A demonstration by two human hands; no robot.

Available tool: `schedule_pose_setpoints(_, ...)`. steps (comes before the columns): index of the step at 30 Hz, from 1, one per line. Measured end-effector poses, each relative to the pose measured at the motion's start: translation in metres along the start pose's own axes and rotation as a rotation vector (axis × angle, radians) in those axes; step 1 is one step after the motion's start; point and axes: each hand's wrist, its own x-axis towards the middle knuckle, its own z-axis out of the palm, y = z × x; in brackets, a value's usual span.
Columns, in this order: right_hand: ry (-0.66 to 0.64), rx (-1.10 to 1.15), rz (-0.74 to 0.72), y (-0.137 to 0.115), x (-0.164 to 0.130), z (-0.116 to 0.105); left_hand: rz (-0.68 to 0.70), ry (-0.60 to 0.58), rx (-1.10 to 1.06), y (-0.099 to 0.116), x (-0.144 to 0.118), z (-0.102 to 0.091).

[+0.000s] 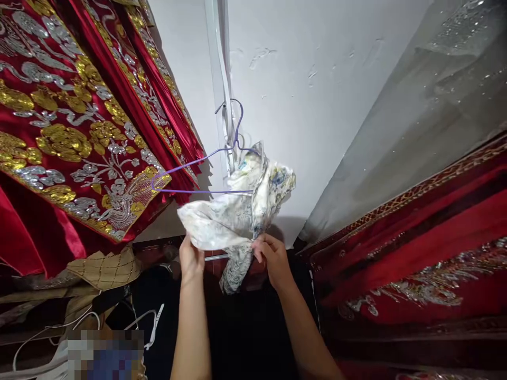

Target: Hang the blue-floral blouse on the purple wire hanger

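Garment (pixel 219 224) of white, grey-patterned fabric, hung on the right end of a slim purple hanger (pixel 202 191) running left-to-right just beyond, pinched at its near edge by the right grip (pixel 275 259), against the left grip (pixel 192 261), closure there impossible to tell.

Purple hanger (pixel 190 191): hook up at white strip (pixel 216 63) on wall; exact hold hard to tell.
On hanger: white patterned garment (pixel 233 221), over one shoulder, lower bar crossing in front of part of it.
Floor (pixel 217 268): reddish, glimpsed below garment.
Lower left: beige quilted cloth (pixel 105 269), near white cables (pixel 53 364); support hidden.
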Motion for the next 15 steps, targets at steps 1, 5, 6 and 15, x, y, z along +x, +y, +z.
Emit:
schedule_pose_setpoints(1,-0.033,-0.036,0.022,-0.001,-0.002,-0.008,-0.047,0.019,-0.043,0.000,-0.009,0.006)
schedule_pose_setpoints(5,-0.377,-0.347,0.198,-0.006,-0.004,-0.038,-0.158,0.068,-0.196,0.021,-0.020,0.019)
schedule_pose_setpoints(6,-0.431,-0.409,0.217,-0.006,-0.004,-0.041,-0.173,0.048,-0.236,0.030,-0.021,0.022)
schedule_pose_setpoints(15,-0.207,0.161,0.242,0.004,-0.004,0.023,0.209,-0.577,0.216,0.109,-0.061,0.045)
